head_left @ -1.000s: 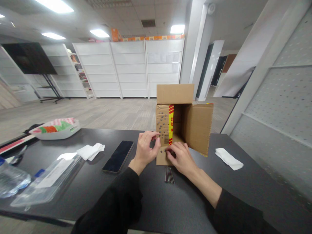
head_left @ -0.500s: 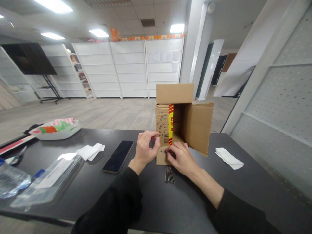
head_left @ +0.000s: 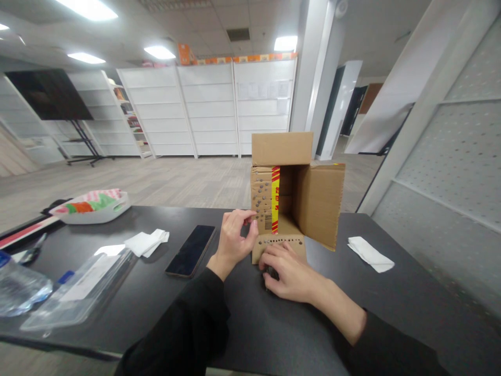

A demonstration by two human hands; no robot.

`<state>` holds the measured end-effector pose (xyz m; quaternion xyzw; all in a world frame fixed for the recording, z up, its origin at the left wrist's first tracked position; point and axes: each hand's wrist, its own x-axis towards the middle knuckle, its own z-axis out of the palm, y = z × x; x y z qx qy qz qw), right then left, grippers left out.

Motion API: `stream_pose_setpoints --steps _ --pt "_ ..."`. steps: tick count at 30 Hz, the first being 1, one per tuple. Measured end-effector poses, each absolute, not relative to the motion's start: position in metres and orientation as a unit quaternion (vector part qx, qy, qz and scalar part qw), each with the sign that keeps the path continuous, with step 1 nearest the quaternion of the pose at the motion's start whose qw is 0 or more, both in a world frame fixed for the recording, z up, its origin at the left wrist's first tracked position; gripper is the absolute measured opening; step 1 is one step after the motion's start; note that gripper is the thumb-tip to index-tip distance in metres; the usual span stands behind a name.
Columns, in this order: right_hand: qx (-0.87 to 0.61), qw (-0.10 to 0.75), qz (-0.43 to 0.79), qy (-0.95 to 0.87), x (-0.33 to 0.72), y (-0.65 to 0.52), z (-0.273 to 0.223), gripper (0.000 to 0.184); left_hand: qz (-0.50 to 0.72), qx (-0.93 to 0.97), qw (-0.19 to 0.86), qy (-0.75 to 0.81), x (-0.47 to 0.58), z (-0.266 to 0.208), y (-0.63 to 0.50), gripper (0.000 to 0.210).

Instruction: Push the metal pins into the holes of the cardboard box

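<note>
An open cardboard box (head_left: 318, 206) stands on its side on the dark table, its opening facing me. Its left flap (head_left: 261, 201) carries scattered dark metal heads and a red-and-yellow tape strip. My left hand (head_left: 234, 235) is beside that flap, fingers curved and thumb apart from the index finger, with nothing visible between them. On the lower flap (head_left: 281, 241) runs a row of small holes, with dark heads at both ends. My right hand (head_left: 289, 270) is low in front of it, thumb and fingers apart over several thin nails (head_left: 271, 272), partly hidden beneath it.
Left of my hands lie a phone (head_left: 190, 250), folded white tissues (head_left: 146, 243), a clear plastic case (head_left: 78, 290) and a water bottle (head_left: 23, 284). A white basket (head_left: 90, 215) holds coloured cloth farther back. Another tissue (head_left: 370, 254) lies at the right.
My right hand has moved down from the lower flap to the nails on the table, uncovering the row of holes. My left hand has stayed beside the left flap.
</note>
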<state>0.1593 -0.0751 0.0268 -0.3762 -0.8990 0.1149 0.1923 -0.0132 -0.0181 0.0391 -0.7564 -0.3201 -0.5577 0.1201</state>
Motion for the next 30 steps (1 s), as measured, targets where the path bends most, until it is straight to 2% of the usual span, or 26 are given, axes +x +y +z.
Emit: stream_pose_setpoints --steps 30 --pt "-0.373 0.159 0.092 -0.909 0.1562 -0.0752 0.022 0.005 -0.554 -0.759 0.114 -0.323 -0.0131 0.0384 -0.0173 0.016"
